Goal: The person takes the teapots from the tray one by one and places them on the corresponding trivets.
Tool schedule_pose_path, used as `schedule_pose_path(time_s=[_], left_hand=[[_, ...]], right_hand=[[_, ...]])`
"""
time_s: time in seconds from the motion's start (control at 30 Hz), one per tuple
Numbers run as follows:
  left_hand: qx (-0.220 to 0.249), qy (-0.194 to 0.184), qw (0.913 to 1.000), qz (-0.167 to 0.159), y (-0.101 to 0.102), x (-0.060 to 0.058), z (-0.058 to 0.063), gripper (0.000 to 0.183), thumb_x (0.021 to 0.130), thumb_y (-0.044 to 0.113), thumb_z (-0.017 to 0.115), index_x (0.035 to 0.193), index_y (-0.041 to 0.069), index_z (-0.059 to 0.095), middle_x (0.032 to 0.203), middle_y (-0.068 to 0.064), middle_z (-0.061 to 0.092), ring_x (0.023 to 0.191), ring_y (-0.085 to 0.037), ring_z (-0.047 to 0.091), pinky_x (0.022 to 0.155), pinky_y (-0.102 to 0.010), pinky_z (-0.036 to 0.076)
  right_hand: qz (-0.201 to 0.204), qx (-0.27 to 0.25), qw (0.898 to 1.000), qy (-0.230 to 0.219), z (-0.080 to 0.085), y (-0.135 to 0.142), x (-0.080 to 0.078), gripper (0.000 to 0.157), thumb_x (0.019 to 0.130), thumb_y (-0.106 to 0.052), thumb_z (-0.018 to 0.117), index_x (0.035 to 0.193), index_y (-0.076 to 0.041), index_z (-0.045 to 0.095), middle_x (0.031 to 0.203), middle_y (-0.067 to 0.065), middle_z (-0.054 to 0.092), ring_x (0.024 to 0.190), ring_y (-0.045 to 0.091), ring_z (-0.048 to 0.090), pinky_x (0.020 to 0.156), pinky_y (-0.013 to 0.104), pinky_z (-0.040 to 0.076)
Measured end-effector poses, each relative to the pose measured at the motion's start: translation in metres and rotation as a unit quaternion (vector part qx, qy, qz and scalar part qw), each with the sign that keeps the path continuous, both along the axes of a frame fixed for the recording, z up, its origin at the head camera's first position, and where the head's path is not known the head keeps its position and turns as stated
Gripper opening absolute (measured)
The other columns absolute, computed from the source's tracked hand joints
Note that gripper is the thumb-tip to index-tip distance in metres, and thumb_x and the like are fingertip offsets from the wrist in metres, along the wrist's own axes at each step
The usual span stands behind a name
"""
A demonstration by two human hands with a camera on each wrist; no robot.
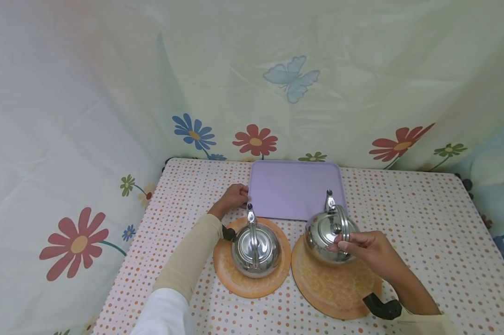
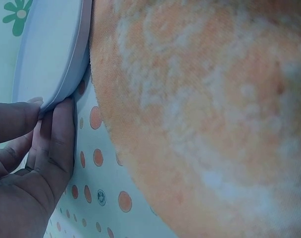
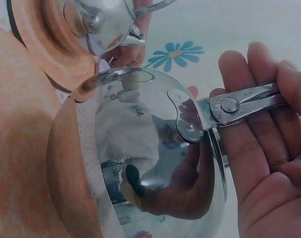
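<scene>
My right hand [image 1: 371, 249] holds the bail handle of a shiny steel kettle [image 1: 319, 237], thumb on one side and fingers on the other. In the right wrist view the handle [image 3: 249, 101] crosses those fingers. This kettle overlaps the far part of the larger round mat [image 1: 339, 293], its spout pointing at the purple tray [image 1: 293, 186]. My left hand [image 1: 235, 196] pinches the tray's left edge; in the left wrist view the thumb is above the rim [image 2: 76, 59] and fingers are below. A second steel kettle [image 1: 256, 251] stands on the smaller round mat [image 1: 222, 274].
The table has a polka-dot cover [image 1: 423, 223]. A flowered curtain [image 1: 218, 83] hangs along its back and sides. The kettle on the smaller mat stands close beside my left forearm [image 1: 193, 251], its spout near the tray's front left corner.
</scene>
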State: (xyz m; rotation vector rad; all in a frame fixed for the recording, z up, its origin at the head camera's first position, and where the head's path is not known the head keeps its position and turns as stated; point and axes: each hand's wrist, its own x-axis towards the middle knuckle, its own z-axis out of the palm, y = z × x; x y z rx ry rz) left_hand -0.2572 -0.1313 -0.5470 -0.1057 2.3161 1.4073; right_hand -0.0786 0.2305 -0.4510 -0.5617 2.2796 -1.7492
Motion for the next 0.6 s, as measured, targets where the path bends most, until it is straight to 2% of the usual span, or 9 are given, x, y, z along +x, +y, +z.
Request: schedule_pose_path(time_s=[0.27, 0.6], left_hand=[[-0.007, -0.001, 1.0000, 0.000, 0.002, 0.000, -0.001, 0.034, 0.091, -0.002, 0.059, 0.125, -0.006, 0.053, 0.099, -0.014, 0.060, 0.078, -0.021, 0.065, 0.067, -0.029, 0.059], [-0.003, 0.000, 1.0000, 0.003, 0.001, 0.000, 0.000, 0.035, 0.090, -0.003, 0.059, 0.124, -0.006, 0.054, 0.101, -0.015, 0.060, 0.079, -0.022, 0.064, 0.068, -0.029, 0.059]], right_hand=[[0.008, -0.010, 1.000, 0.004, 0.001, 0.003, 0.014, 0.018, 0.094, 0.006, 0.057, 0.106, 0.015, 0.066, 0.090, 0.010, 0.073, 0.098, 0.008, 0.066, 0.079, 0.020, 0.055], [0.024, -0.039, 0.999, -0.025, -0.003, 0.007, 0.029, 0.018, 0.094, 0.007, 0.055, 0.107, 0.016, 0.065, 0.091, 0.013, 0.073, 0.095, 0.016, 0.069, 0.081, 0.023, 0.056]])
